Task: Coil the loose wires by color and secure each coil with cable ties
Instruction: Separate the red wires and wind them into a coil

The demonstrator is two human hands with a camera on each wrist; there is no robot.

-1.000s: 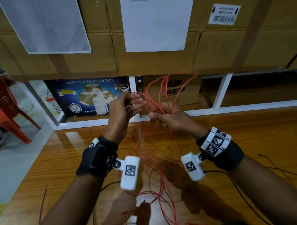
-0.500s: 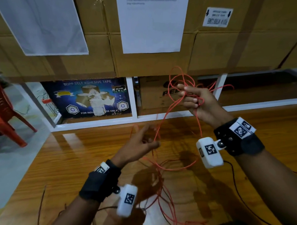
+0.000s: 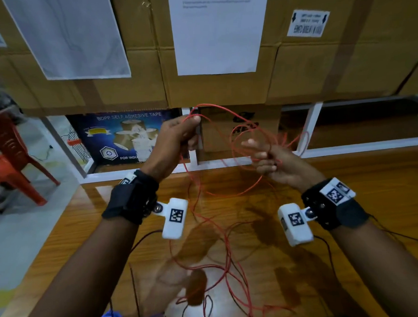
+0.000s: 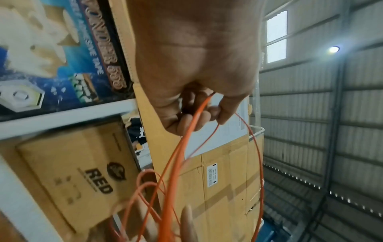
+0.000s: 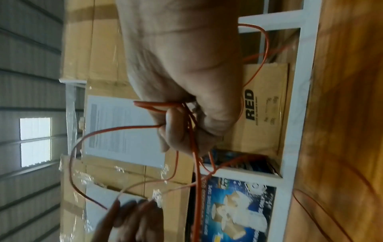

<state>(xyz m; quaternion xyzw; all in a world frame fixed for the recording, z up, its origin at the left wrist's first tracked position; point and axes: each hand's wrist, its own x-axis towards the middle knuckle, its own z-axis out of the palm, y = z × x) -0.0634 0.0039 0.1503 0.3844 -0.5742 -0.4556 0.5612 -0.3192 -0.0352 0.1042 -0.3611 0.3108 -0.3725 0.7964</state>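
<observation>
A long red wire (image 3: 225,196) runs in loose loops between my two hands, held above the wooden table (image 3: 381,190). My left hand (image 3: 191,133) is raised at centre and grips one strand, its fingers curled round the wire (image 4: 197,117). To the right, my right hand (image 3: 265,158) holds several gathered loops in curled fingers, with the forefinger pointing left. In the right wrist view the loops (image 5: 197,188) hang from the right hand (image 5: 178,126). The rest of the red wire trails down in a tangle on the table.
Thin black wires (image 3: 329,253) lie on the table near my arms. Stacked cardboard boxes (image 3: 206,91) with taped paper sheets stand just behind. Below them is a white shelf frame (image 3: 310,129) holding a blue tape box (image 3: 122,135). A red plastic chair (image 3: 9,149) stands at the left.
My left hand has risen from low over the table and now grips a red strand. My right hand has dropped a little with its loops, and a wide loop spans the hands.
</observation>
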